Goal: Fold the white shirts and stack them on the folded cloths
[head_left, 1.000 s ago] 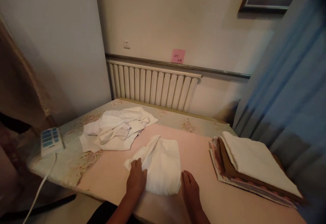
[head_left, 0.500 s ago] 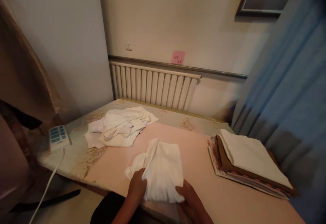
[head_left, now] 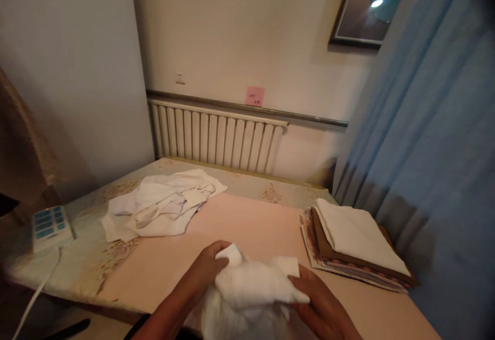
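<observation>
The white cloth [head_left: 257, 284] is between the two hands at the near side of the tabletop [head_left: 87, 216], in front of the pink sheet [head_left: 247, 219] laid over it. The left hand [head_left: 209, 263] pinches it at its upper left, thumb on top; the grip is narrow, closed on a fold. The right hand [head_left: 315, 296] has it at the right side, thumb over and fingers beneath, the grip likewise closed on fabric. Holding it from both sides probably keeps this limp cloth spread between the hands, where one grip would let it sag. Its lower part hangs blurred to the bottom of the view, so whether it touches the sheet I cannot tell.

The loose pile [head_left: 166, 203] lies crumpled at the far left, and the neat stack [head_left: 359, 239] sits to the right; set apart like this, they likely leave the middle for handling and keep rumpled and flat pieces from mixing.
</observation>
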Tool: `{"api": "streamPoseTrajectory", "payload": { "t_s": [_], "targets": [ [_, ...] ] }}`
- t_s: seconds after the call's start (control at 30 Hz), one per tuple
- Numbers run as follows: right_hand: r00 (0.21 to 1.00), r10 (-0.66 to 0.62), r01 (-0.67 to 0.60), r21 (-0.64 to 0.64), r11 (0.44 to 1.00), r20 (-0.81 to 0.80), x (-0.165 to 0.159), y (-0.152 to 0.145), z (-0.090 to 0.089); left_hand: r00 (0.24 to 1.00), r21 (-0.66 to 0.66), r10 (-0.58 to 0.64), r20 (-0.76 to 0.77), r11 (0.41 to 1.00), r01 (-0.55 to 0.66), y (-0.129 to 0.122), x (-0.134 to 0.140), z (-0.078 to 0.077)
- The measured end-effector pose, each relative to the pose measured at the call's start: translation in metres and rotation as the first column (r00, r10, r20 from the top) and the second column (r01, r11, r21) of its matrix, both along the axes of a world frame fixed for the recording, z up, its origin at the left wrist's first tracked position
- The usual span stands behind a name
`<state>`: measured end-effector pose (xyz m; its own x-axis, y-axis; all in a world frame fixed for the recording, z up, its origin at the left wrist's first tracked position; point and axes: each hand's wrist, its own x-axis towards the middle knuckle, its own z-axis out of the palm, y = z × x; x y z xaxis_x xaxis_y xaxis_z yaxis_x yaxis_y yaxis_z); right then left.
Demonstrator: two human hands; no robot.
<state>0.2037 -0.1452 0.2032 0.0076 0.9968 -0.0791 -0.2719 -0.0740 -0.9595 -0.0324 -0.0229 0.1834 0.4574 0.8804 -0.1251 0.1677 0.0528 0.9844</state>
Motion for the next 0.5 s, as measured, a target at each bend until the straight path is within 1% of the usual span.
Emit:
{"api": "streamPoseTrajectory", "payload": {
  "t_s": [0.07, 0.13, 0.17, 0.23, 0.27, 0.3, 0.33, 0.37, 0.4, 0.43, 0.47, 0.5],
  "targets": [
    [0.999, 0.001, 0.000, 0.020, 1.000, -0.047, 0.012, 0.032, 0.017, 0.999, 0.045, 0.037, 0.001, 0.998, -0.037, 0.031, 0.019, 0.019],
    [0.993, -0.067, 0.077, 0.107, 0.991, -0.093, 0.029, 0.067, 0.042, 0.996, 0.177, 0.082, 0.032, 0.980, -0.087, 0.064, 0.039, 0.048],
    [0.993, -0.077, 0.090, 0.157, 0.984, -0.086, 0.038, 0.083, 0.056, 0.993, 0.276, 0.105, 0.052, 0.954, -0.115, 0.080, 0.048, 0.066],
    [0.987, -0.145, 0.156, 0.273, 0.949, -0.063, 0.056, 0.111, 0.082, 0.986, 0.458, 0.147, 0.082, 0.873, -0.168, 0.109, 0.062, 0.101],
    [0.982, -0.179, 0.191, 0.315, 0.930, -0.065, 0.064, 0.123, 0.092, 0.978, 0.500, 0.175, 0.113, 0.840, -0.208, 0.122, 0.068, 0.114],
    [0.975, -0.212, 0.223, 0.345, 0.912, -0.071, 0.071, 0.133, 0.097, 0.977, 0.533, 0.182, 0.109, 0.819, -0.212, 0.132, 0.073, 0.123],
    [0.968, -0.242, 0.251, 0.357, 0.900, -0.071, 0.076, 0.142, 0.097, 0.979, 0.560, 0.187, 0.086, 0.803, -0.202, 0.141, 0.078, 0.127],
    [0.961, -0.272, 0.273, 0.353, 0.895, -0.054, 0.081, 0.150, 0.091, 0.979, 0.572, 0.194, 0.060, 0.797, -0.193, 0.148, 0.081, 0.124],
    [0.950, -0.313, 0.297, 0.335, 0.894, -0.006, 0.085, 0.157, 0.080, 0.979, 0.576, 0.201, 0.023, 0.798, -0.177, 0.154, 0.084, 0.117],
    [0.932, -0.355, 0.317, 0.313, 0.895, 0.072, 0.088, 0.163, 0.064, 0.977, 0.573, 0.210, -0.019, 0.803, -0.161, 0.158, 0.086, 0.104],
    [0.887, -0.418, 0.355, 0.289, 0.889, 0.197, 0.090, 0.167, 0.044, 0.973, 0.564, 0.219, -0.075, 0.814, -0.140, 0.160, 0.087, 0.087],
    [0.802, -0.491, 0.420, 0.263, 0.869, 0.340, 0.091, 0.169, 0.021, 0.963, 0.547, 0.231, -0.142, 0.829, -0.118, 0.161, 0.087, 0.068]
  ]
}}
